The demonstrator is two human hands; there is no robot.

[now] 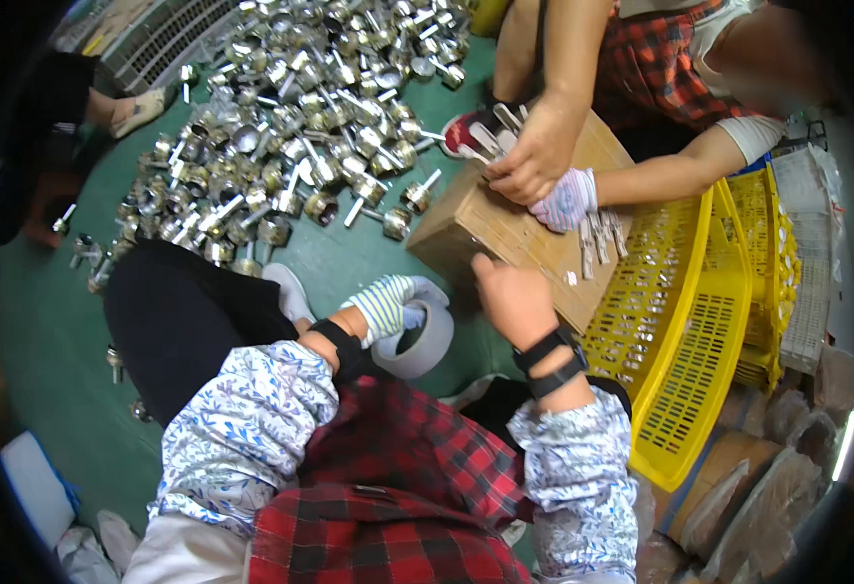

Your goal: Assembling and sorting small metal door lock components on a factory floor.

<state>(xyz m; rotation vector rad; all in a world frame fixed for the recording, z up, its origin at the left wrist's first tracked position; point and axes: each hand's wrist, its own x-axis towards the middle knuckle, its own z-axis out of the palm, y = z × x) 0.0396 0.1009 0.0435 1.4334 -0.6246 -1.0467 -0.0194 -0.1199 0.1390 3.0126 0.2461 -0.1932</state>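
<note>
The fingers of our left hand (386,307), in a striped glove, are curled shut around the rim of a grey roll of tape (417,339), which hangs just above the green floor (37,321) beside our dark trouser leg (179,316). The fingers of our bare right hand (512,297) lie together, flat against the near edge of a brown cardboard box (485,229); they press it rather than grip it. A black strap sits on each of our wrists, and flowered sleeve covers run up both forearms over a red checked shirt (398,487).

Across the box a co-worker in a red checked top works on its top face: one bare hand (541,146) and one gloved hand (568,200) hold small metal pieces, and more such pieces lie on the box just beside the glove. To our right, touching the box, stands a yellow slotted plastic crate (699,331). Beyond the box a wide heap of shiny metal parts (300,117) with short stems covers the floor. Another person's foot (140,109) shows at the heap's far left edge.
</note>
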